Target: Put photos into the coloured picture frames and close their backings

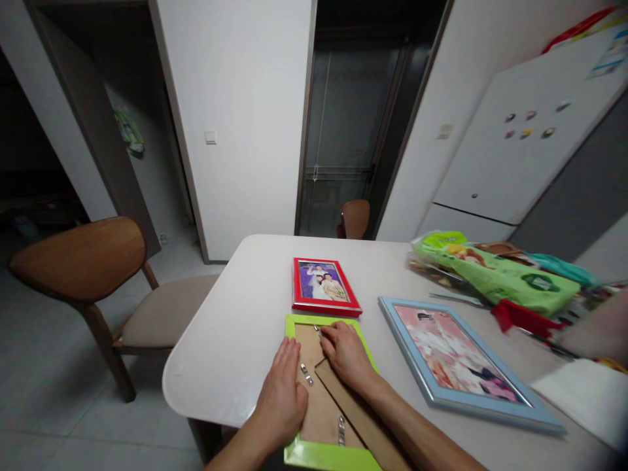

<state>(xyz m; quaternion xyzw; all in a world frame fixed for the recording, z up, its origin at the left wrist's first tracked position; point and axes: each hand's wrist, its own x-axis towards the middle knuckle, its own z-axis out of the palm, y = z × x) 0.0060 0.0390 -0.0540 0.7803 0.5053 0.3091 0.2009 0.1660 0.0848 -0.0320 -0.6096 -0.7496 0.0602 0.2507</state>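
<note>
The lime-green rectangular picture frame (326,454) lies tan board back (321,420) upward at the near edge of the white, round-cornered counter (230,340). A brown wooden chair (81,261) stands beside the left edge; past the far edge rise a white wall (245,98) and a dark glass door (353,111). The frame is beneath both hands: the left hand (280,396) flat along its left side, the right hand (347,353) apart, bent fingers at a small silver metal clip (318,331), whether gripping I cannot tell.

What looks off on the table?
Mainly clutter at right: a green bag heaped with other items. The green frame lies back-up, whereas the red frame and blue frame lie face-up. No spill or damage visible.
</note>
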